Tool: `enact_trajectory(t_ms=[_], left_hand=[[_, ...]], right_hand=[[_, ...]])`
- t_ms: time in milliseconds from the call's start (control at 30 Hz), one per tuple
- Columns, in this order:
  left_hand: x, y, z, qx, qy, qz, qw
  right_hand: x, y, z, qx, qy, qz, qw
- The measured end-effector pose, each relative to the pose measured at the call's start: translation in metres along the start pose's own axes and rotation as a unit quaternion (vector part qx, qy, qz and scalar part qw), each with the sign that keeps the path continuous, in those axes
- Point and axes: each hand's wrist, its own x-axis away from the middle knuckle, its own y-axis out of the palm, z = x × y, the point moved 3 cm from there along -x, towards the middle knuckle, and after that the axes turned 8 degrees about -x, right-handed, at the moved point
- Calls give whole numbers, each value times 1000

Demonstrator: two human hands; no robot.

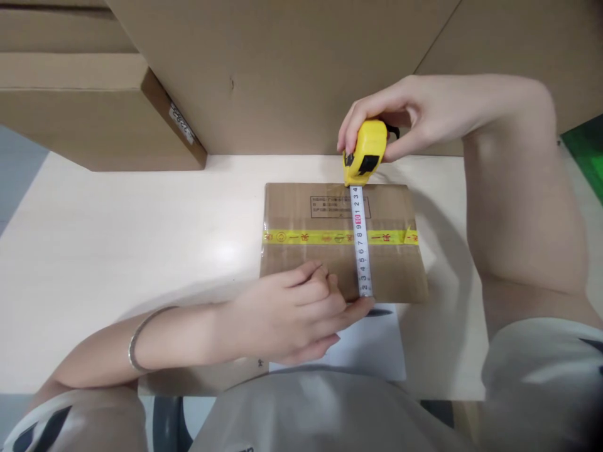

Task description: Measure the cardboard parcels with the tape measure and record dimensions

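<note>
A small flat cardboard box (311, 257) sealed with yellow printed tape lies on the pale table (117, 251). My right hand (414, 116) grips a yellow tape measure (365, 154) at the box's far edge. Its white blade (360, 242) runs straight across the box top toward me. My left hand (296, 314) rests at the box's near edge, fingers curled, with a fingertip pinning the blade's end there. A thin bracelet circles my left wrist.
Large cardboard boxes (282, 69) stand along the back of the table, one lower box (94, 113) at the back left. A white sheet of paper (372, 345) with a dark pen on it lies just in front of the small box.
</note>
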Motion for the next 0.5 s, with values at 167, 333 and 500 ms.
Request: enact_trajectory(t_ms=[167,333,500], left_hand=[[-1,-1,0,-9,2,6,1000],[-1,0,1,-2,-4,2,1000],[1,1,1,-11,1,7,1000]], right_hand=[[-9,-5,10,104,-72,-95,987],[-13,-4,15,121,-90,-114,982],[-3,-9,4,134,-59,-56,988]])
